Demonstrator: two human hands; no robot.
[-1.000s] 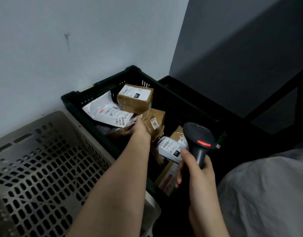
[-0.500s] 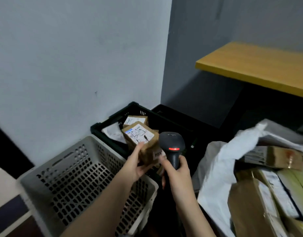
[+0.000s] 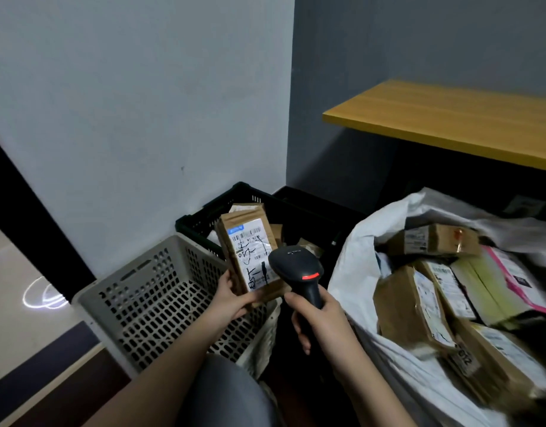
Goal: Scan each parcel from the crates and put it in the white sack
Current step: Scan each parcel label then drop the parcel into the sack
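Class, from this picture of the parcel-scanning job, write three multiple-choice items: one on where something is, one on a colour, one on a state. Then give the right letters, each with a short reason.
1. Where does the white sack lie?
A. to the person's right
B. inside the grey crate
C. on the wooden shelf

2. What colour is the light on the scanner?
A. green
B. red
C. blue

3. What is the left hand doing?
A. hanging idle
B. pressing the wall
C. holding a brown parcel

Answers:
1 A: the sack stands open at right, with parcels in it.
2 B: a red bar glows on the scanner's head, gripped by the right hand.
3 C: its fingers grip the brown parcel near the bottom, label facing up.
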